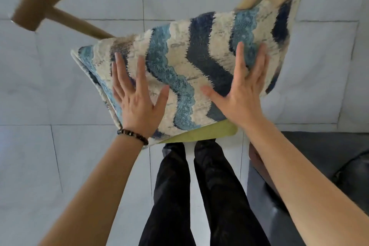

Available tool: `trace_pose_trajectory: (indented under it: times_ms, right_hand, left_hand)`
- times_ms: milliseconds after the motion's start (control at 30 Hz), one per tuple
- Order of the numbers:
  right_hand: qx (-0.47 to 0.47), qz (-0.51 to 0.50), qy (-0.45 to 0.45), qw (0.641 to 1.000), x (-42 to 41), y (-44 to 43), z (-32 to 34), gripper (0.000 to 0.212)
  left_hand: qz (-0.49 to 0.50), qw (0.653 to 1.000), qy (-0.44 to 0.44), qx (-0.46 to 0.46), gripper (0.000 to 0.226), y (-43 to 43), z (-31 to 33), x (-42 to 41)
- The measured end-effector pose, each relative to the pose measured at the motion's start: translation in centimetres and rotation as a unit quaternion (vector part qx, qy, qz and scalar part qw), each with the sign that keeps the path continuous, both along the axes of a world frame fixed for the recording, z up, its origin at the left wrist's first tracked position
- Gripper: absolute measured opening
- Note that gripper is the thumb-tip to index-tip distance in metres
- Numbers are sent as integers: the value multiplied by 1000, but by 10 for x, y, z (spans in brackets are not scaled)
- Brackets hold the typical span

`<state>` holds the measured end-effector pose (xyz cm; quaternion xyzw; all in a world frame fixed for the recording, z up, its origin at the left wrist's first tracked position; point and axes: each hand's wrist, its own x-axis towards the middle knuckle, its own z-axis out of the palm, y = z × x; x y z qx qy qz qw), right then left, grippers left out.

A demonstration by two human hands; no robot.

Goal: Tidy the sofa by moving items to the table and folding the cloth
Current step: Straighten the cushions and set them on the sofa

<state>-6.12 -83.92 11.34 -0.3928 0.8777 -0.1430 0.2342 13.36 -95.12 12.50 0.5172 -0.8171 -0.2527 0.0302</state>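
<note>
The left hand [137, 104] is laid flat, fingers straight and spread, on the nine o'clock half of the folded striped cloth [179, 62], which is borne on the green chair seat [209, 131]. The right hand [243, 98] is pressed likewise on its three o'clock half.

Both bare forearms reach up from the lower corners of the frame toward its middle. The left hand [137, 104] lies palm down at centre left, fingers straight and spread, thumb angled out to the right. A dark beaded bracelet [132, 136] circles its wrist. The right hand [244, 98] lies palm down at centre right, fingers straight and close together, thumb stretched to the left. The legs [173, 195], in black trousers, stand at bottom centre.
</note>
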Motion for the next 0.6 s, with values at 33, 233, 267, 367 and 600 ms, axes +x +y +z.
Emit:
trace_pose_trajectory:
  times_ms: [33,233,267,367,600]
  right_hand:
    - [2,-5,8,1000,-2,-4,-7,121]
    - [27,-12,25,999,-7,-8,-13,120]
    - [37,-7,24,999,-8,-8,-11,120]
    - [69,0,41,997,-11,-15,-1,119]
    - [-93,194,167,962,-32,-36,28,113]
  left_hand:
    - [-21,999,1,-39,77,-12,-8,-11]
    - [-70,995,-76,-16,83,-82,-26,-69]
    - [-70,993,-93,17,83,-87,-27,-75]
    - [-57,994,-86,30,65,-93,-19,-85]
    - [-75,985,25,-153,47,-33,10,-58]
